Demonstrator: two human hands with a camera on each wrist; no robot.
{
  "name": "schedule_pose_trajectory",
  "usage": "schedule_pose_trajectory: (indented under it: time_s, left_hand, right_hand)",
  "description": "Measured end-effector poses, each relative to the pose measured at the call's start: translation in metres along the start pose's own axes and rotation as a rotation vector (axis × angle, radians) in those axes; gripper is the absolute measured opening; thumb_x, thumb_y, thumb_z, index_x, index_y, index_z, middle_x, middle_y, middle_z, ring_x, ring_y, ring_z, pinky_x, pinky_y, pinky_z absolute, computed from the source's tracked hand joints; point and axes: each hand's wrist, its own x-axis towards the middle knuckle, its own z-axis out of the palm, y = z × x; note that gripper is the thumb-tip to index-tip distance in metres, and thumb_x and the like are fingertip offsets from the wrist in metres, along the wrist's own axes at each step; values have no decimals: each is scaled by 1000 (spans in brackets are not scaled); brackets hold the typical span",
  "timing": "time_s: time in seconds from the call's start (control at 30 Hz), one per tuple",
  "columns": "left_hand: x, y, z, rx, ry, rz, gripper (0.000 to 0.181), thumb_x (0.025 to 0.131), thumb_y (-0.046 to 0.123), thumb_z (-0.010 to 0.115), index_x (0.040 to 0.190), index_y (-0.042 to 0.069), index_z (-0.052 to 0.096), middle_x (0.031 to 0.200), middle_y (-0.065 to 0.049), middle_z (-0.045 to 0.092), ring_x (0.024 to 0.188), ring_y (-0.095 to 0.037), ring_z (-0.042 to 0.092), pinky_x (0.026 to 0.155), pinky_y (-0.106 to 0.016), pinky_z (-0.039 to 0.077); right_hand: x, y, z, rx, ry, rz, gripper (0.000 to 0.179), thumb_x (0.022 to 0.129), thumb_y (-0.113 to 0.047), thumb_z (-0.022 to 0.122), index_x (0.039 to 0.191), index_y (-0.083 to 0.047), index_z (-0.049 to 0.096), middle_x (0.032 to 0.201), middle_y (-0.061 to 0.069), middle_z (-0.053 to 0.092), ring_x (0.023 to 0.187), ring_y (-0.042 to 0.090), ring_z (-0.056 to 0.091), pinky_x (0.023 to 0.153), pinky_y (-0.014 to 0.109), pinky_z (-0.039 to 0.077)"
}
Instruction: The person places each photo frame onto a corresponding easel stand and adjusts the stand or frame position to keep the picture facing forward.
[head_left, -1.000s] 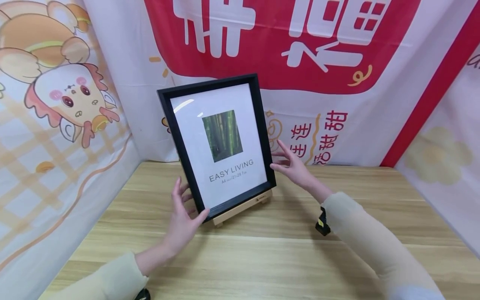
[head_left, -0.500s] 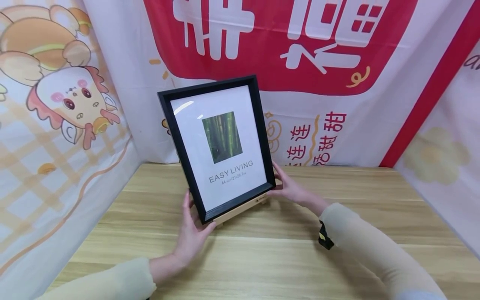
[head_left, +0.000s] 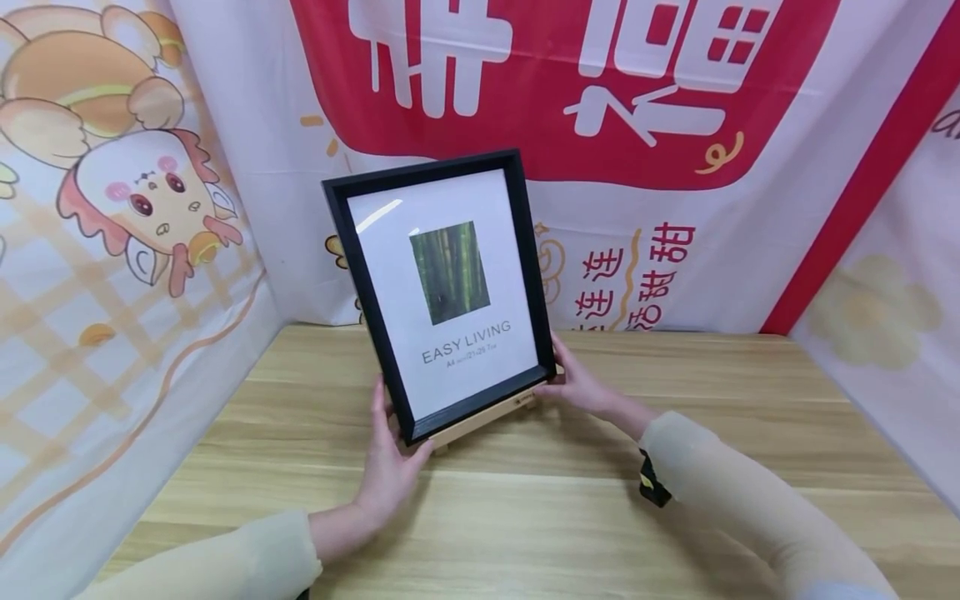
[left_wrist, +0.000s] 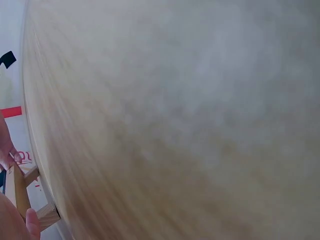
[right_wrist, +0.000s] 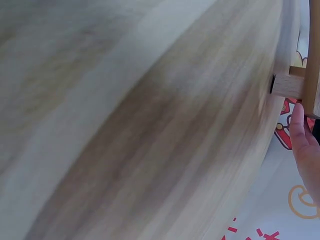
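A black picture frame (head_left: pixel 450 287) with a bamboo picture and the words "EASY LIVING" leans back on a small wooden easel (head_left: pixel 483 422). My left hand (head_left: pixel 386 475) holds the lower left corner, its thumb on the front of the easel's ledge and its fingers behind the frame's side. At the lower right corner, my right hand (head_left: pixel 581 385) has its thumb at the ledge's other end, the fingers reaching behind. The left wrist view catches the ledge (left_wrist: pixel 20 192) and its wooden feet at the edge. In the right wrist view, a finger of my right hand (right_wrist: pixel 306 150) touches the easel (right_wrist: pixel 314 60).
The easel stands on a wood-grain table (head_left: pixel 525 517). Behind it hangs a white and red printed cloth (head_left: pixel 450 108), with a cartoon-patterned cloth (head_left: pixel 150 233) along the left side and another pale cloth (head_left: pixel 885 333) on the right.
My right hand has slid down from the frame's right side to the lower corner. My left hand has moved right, its thumb now on the ledge. Frame and easel have shifted slightly right.
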Motion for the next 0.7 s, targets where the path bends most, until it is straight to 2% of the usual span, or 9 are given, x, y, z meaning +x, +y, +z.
schedule_pose_trajectory:
  time_s: [0.17,0.27,0.4,0.53,0.7]
  left_hand:
    - [4,2,4,26,-23,8,118,80,-17,66,154,35,-10,139,-24,32,124,-43,45,95,-40,49]
    - [6,4,8,24,-36,13,119,79,-17,67,154,36,-10,140,-24,32,125,-42,44,100,-41,45]
    - [9,6,16,20,-56,18,121,78,-16,68,154,37,-10,141,-26,30,125,-43,45,98,-42,46]
    - [14,5,23,14,-91,21,121,78,-15,69,153,39,-10,143,-26,30,123,-44,47,97,-42,48]
    - [20,3,32,-17,-152,5,121,81,-13,69,152,44,-11,146,-24,27,124,-45,46,93,-39,50]
  right_hand:
    - [-9,-1,-4,4,25,13,107,77,22,65,157,-12,4,152,30,17,129,50,35,90,39,53]
    - [-16,-2,-6,14,48,22,106,77,22,65,157,-12,4,149,33,20,124,52,39,86,36,55]
    - [-26,-2,-11,14,92,48,105,77,22,65,156,-11,5,145,37,24,119,53,43,82,32,56]
    - [-36,-3,-18,0,131,64,102,78,22,65,156,-9,6,146,36,23,122,53,40,83,32,55]
    - [-52,-5,-25,-10,170,109,101,81,20,64,156,-9,2,142,40,25,104,49,56,78,28,56]
